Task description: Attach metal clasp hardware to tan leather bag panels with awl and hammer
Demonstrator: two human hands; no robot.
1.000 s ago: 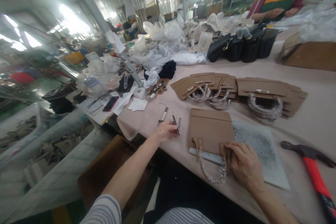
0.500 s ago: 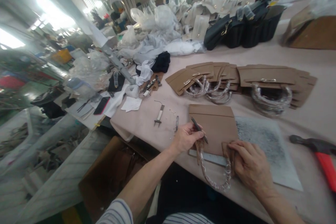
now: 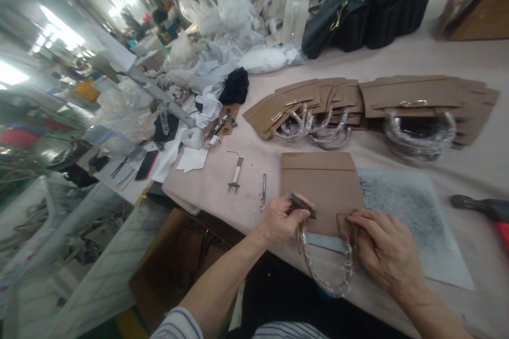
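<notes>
A brown bag panel lies flat on the table in front of me. A curved bag handle wrapped in clear plastic loops over the table's near edge, its two ends at the panel's lower part. My left hand is closed around a short dark metal bar, slanted above the handle's left end; whether it also pinches that end I cannot tell. My right hand has its fingers pressed on the brown tab at the handle's right end. Under the panel shows the edge of a grey board.
A grey speckled slab and a hammer lie to the right. Stacked brown panels with wrapped handles are behind. A caliper-like tool and a thin metal rod lie left. Black bags stand farther back.
The view has shifted a little. In my left hand the dark bar has tipped from steep to flatter. My right hand keeps its hold on the handle's tab.
</notes>
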